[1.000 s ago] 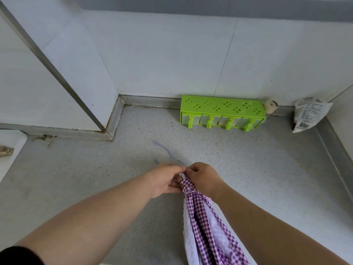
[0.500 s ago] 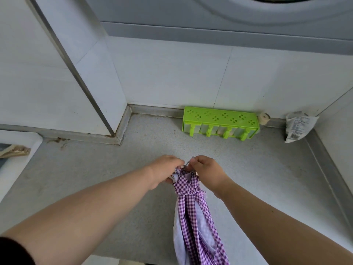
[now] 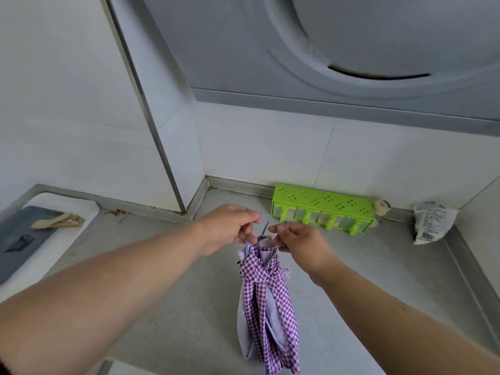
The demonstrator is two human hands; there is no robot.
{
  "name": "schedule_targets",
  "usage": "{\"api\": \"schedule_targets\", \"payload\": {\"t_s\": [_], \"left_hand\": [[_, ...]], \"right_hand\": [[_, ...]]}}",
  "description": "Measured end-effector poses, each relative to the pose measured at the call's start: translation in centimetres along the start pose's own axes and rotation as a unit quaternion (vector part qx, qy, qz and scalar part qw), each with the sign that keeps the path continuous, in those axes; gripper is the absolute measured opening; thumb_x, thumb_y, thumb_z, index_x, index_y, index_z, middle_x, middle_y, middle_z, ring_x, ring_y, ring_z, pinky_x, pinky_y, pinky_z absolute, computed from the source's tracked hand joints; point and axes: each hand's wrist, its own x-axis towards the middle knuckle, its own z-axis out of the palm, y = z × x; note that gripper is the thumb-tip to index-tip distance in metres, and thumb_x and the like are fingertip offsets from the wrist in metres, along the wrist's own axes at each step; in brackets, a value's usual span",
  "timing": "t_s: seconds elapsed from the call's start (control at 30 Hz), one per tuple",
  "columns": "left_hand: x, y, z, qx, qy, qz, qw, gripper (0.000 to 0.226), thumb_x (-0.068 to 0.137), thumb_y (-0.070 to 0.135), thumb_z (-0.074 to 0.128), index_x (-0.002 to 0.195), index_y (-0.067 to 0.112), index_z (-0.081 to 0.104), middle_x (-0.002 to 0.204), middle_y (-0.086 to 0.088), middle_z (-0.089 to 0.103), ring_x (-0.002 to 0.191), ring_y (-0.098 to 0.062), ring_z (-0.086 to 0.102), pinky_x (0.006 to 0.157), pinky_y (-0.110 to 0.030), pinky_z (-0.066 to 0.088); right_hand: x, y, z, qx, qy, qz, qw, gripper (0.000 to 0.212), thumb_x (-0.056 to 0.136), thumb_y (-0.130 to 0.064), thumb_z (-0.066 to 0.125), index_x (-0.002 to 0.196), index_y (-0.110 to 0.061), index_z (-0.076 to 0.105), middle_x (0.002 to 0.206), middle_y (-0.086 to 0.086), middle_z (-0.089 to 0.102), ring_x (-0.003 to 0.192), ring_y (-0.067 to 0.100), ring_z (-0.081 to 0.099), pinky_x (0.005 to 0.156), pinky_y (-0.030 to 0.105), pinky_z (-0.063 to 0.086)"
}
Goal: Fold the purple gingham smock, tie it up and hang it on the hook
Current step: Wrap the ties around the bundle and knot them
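Grey counter (image 3: 167, 315), white tiled wall w/ green rack (image 3: 323, 209) behind. Smock (image 3: 266, 307) is hanging long-axis vertical, both hands, left (image 3: 230, 230) & right (image 3: 300, 243), pinching its top loop above the counter.

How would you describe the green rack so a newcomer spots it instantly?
Start at the grey countertop, then follow it to the back wall. The green rack lies there, right of the hands: bright lime plastic with clover-shaped cutouts, unlike the crumpled white packet further right.

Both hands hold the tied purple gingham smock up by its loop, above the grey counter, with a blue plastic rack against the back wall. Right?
Not quite: the head view shows the perforated plastic rack is lime green, not blue. The rest holds: left hand and right hand pinch the loop of the tied purple gingham smock above the grey counter.
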Motion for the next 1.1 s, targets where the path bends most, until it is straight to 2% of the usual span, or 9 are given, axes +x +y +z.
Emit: {"api": "schedule_targets", "payload": {"t_s": [0.13, 0.27, 0.37, 0.5, 0.7, 0.8, 0.9, 1.0, 1.1], "left_hand": [[-1.3, 1.7, -0.1, -0.03, 0.016, 0.011, 0.999, 0.02, 0.111, 0.021, 0.053, 0.11, 0.006, 0.066, 0.062, 0.004, 0.054, 0.055, -0.017, 0.06, 0.063, -0.032, 0.057], [-2.9, 2.9, -0.1, -0.038, 0.028, 0.018, 0.999, 0.019, 0.111, 0.021, 0.054, 0.11, 0.007, 0.066, 0.062, 0.004, 0.054, 0.051, -0.014, 0.052, 0.051, -0.027, 0.051], [-4.1, 3.4, -0.2, -0.043, 0.021, 0.023, 0.999, 0.016, 0.109, 0.022, 0.058, 0.108, 0.009, 0.067, 0.065, 0.002, 0.058, 0.053, -0.015, 0.055, 0.053, -0.029, 0.051], [-5.1, 3.7, -0.7, -0.049, 0.003, 0.033, 0.998, 0.014, 0.106, 0.021, 0.063, 0.107, 0.008, 0.068, 0.072, -0.001, 0.064, 0.057, -0.017, 0.059, 0.053, -0.03, 0.054], [-6.1, 4.5, -2.4, -0.056, -0.045, 0.051, 0.996, 0.009, 0.104, 0.019, 0.066, 0.101, 0.011, 0.068, 0.077, -0.002, 0.066, 0.059, -0.018, 0.06, 0.053, -0.03, 0.056], [-6.1, 4.6, -3.6, -0.056, -0.068, 0.059, 0.994, 0.007, 0.104, 0.015, 0.066, 0.101, 0.009, 0.067, 0.087, -0.007, 0.07, 0.071, -0.022, 0.069, 0.062, -0.033, 0.062], [-5.6, 4.3, -4.9, -0.061, -0.082, 0.079, 0.992, 0.007, 0.102, 0.011, 0.068, 0.095, 0.009, 0.07, 0.099, -0.009, 0.075, 0.09, -0.02, 0.073, 0.082, -0.04, 0.063], [-5.1, 4.0, -5.9, 0.015, -0.072, 0.132, 0.989, 0.011, 0.098, 0.009, 0.072, 0.088, 0.014, 0.073, 0.099, -0.001, 0.079, 0.093, -0.008, 0.071, 0.086, -0.023, 0.054], [-5.1, 3.8, -6.8, 0.066, -0.084, 0.156, 0.982, 0.008, 0.097, 0.01, 0.073, 0.102, 0.014, 0.077, 0.114, 0.001, 0.079, 0.103, -0.002, 0.07, 0.09, -0.014, 0.048]], "right_hand": [[0.0, -1.2, -0.2, 0.06, -0.007, -0.016, 0.998, 0.022, 0.106, -0.014, 0.055, 0.103, -0.005, 0.075, 0.076, 0.0, 0.076, 0.073, 0.016, 0.074, 0.086, 0.04, 0.063], [0.0, -2.4, -0.4, 0.073, -0.012, -0.015, 0.997, 0.015, 0.104, -0.012, 0.059, 0.104, -0.009, 0.074, 0.076, 0.001, 0.073, 0.058, 0.011, 0.066, 0.067, 0.025, 0.061], [-0.1, -3.0, -0.2, 0.034, -0.02, -0.03, 0.999, 0.012, 0.101, -0.012, 0.065, 0.109, -0.009, 0.073, 0.081, 0.009, 0.069, 0.06, 0.013, 0.065, 0.067, 0.028, 0.06], [-0.5, -4.2, 0.4, 0.046, -0.017, -0.044, 0.998, 0.013, 0.097, -0.005, 0.069, 0.103, -0.006, 0.057, 0.081, 0.011, 0.067, 0.061, 0.019, 0.064, 0.066, 0.037, 0.062], [-0.9, -5.8, 2.4, -0.01, 0.007, -0.046, 0.999, 0.006, 0.097, -0.006, 0.068, 0.097, -0.009, 0.073, 0.075, 0.004, 0.071, 0.062, 0.014, 0.066, 0.072, 0.039, 0.064], [-1.5, -6.4, 3.6, -0.025, 0.008, -0.046, 0.999, 0.009, 0.098, -0.007, 0.067, 0.099, -0.011, 0.075, 0.076, 0.002, 0.072, 0.062, 0.013, 0.065, 0.069, 0.032, 0.062], [-2.4, -6.8, 5.2, -0.089, -0.012, -0.079, 0.993, 0.012, 0.095, -0.007, 0.068, 0.095, -0.015, 0.077, 0.075, 0.002, 0.075, 0.065, 0.01, 0.066, 0.07, 0.03, 0.057], [-3.1, -6.8, 6.4, -0.092, -0.041, -0.091, 0.991, 0.013, 0.092, -0.009, 0.072, 0.096, -0.02, 0.079, 0.084, -0.002, 0.078, 0.073, 0.005, 0.068, 0.073, 0.021, 0.053], [-3.3, -7.0, 7.6, -0.064, -0.038, -0.099, 0.992, 0.009, 0.094, -0.017, 0.075, 0.1, -0.022, 0.08, 0.093, -0.001, 0.08, 0.077, 0.008, 0.071, 0.081, 0.03, 0.058]]}}
